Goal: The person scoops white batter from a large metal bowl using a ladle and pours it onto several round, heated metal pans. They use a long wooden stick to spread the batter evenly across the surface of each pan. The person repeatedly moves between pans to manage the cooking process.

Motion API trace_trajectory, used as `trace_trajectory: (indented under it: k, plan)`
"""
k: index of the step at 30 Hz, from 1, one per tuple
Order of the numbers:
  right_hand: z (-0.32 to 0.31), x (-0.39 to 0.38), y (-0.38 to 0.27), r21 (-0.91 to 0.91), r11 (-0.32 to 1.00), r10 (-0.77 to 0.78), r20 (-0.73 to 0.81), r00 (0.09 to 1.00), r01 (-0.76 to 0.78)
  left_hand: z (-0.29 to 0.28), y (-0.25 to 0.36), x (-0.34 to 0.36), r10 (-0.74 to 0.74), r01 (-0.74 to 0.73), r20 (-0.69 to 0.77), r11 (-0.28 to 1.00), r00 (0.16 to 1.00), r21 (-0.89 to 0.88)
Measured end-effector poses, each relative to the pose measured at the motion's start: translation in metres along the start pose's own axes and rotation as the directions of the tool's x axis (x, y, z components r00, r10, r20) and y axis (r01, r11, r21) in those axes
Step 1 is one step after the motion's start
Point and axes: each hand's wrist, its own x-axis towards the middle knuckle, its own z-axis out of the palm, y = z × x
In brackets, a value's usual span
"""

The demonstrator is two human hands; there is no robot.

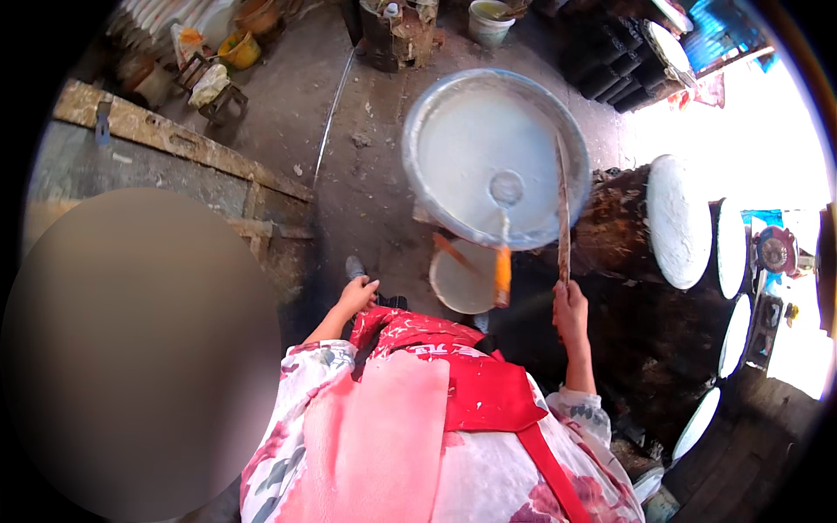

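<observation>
My right hand (571,312) is wrapped round the near end of a long wooden stick (564,218). The stick reaches forward over the right rim of a large metal basin (422,202) of white liquid. Its far end lies over the liquid. A ladle with an orange handle (503,277) leans across the basin's near rim, its round bowl (506,187) in the liquid. Beside my red apron (488,397), my left hand (354,296) is loosely closed, with nothing visible in it. Below the basin stands a bucket (460,283) of pale liquid with a brown stick across it.
At right stand several dark drums with white round tops (678,222). A wooden-edged panel (183,148) runs along the left. Farther off are a white bucket (490,24), a yellow bucket (240,50) and a low stool (218,98). A blurred oval covers the lower left.
</observation>
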Motion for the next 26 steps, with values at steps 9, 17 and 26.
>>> trace_trajectory:
  k: [9, 17, 26]
  plan:
    - [0.202, 0.054, -0.180, 0.355, 0.908, 0.137, 0.254, 0.958, -0.223, -0.286, -0.062, 0.049, -0.183, 0.175, -0.058, 0.976, 0.981, -0.127]
    - [0.239, 0.104, -0.202, 0.521, 0.814, 0.266, 0.056, 0.962, -0.256, -0.276, 0.183, 0.183, 0.039, -0.044, 0.103, 0.998, 0.994, 0.045]
    - [0.280, 0.293, -0.282, 0.734, 0.617, 0.386, 0.031, 0.922, -0.283, -0.313, 0.447, 0.301, 0.178, -0.270, 0.235, 0.847, 0.956, 0.459]
